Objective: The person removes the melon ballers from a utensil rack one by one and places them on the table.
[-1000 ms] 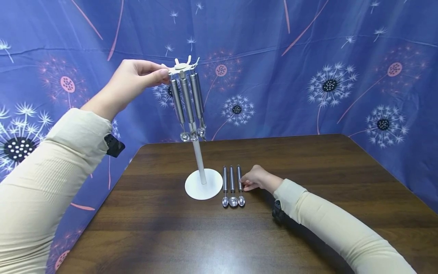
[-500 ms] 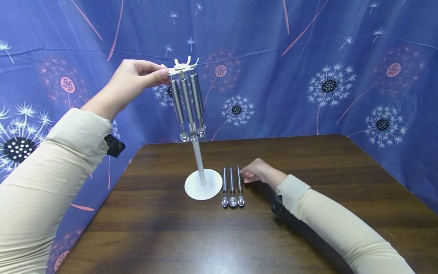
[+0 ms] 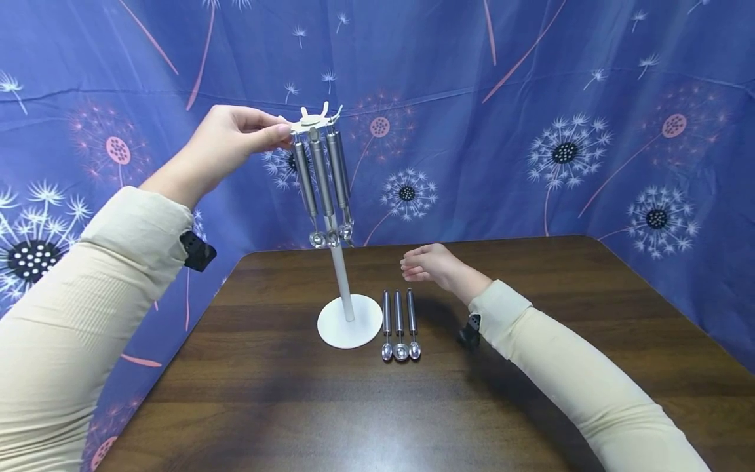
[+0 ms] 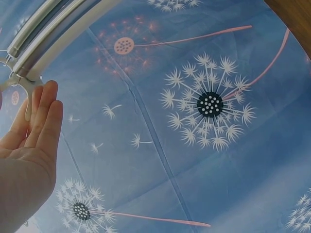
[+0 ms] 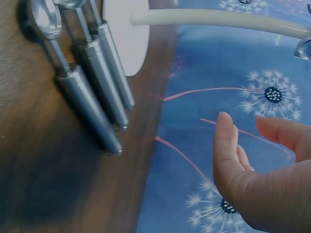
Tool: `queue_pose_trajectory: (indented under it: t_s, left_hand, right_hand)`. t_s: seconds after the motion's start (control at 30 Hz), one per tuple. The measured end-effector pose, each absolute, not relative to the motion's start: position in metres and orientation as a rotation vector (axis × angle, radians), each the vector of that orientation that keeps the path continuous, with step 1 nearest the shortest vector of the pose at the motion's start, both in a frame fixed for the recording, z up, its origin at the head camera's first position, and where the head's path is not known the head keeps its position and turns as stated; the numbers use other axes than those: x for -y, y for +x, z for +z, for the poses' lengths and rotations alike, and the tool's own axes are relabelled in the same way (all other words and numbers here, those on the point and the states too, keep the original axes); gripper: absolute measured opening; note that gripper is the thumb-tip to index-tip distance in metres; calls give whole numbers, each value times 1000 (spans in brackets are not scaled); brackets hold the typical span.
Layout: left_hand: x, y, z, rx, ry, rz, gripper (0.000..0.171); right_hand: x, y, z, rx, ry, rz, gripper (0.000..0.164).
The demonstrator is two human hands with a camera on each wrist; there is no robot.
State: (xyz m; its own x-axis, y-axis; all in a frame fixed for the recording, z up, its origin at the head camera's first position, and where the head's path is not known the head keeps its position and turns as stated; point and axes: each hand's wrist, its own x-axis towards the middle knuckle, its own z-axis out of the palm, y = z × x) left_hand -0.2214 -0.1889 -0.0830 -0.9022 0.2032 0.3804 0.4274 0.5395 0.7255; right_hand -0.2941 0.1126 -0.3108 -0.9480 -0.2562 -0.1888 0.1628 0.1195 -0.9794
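Note:
My left hand pinches a hook at the top of a white utensil stand. Several metal scoops hang from the hooks, handles up and small bowls down. In the left wrist view, fingers lie against one white hook. My right hand is raised over the table with nothing in it, its fingers loosely bent, beyond three scoops lying side by side: a left one, a middle one and a right one. The right wrist view shows that hand apart from these scoops.
The stand's round white base sits on a brown wooden table, just left of the lying scoops. A blue dandelion-print cloth hangs behind the table and at its sides.
My right hand has left the side of the rightmost lying scoop and risen up and away from it, toward the far edge. The left hand keeps its hold on the stand.

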Motion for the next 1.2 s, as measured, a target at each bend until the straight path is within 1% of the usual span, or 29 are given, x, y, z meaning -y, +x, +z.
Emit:
queue_pose_trajectory:
  t_s: [0.2,0.47,0.8,1.03,1.2]
  left_hand:
    - [189,-222,-82,2520,-528,-1326,34]
    - [189,-222,-81,2486,-542,-1451,23]
    - [187,-224,-79,2471,-482,-1583,22]
    - [185,-224,-77,2476,-446,-1616,27]
    - [184,-223,-77,2495,-429,-1577,34]
  right_hand:
    - [-105,-294,-291,-2078,-147,-1960,41]
    - [-92,-294,-259,-2121,-201,-1957,39]
    - [-73,-288,-222,-2071,-417,-2072,39]
    - [-59,-281,-213,-1992,-569,-2140,41]
    - [-50,-278,-208,-2027,-659,-2158,39]
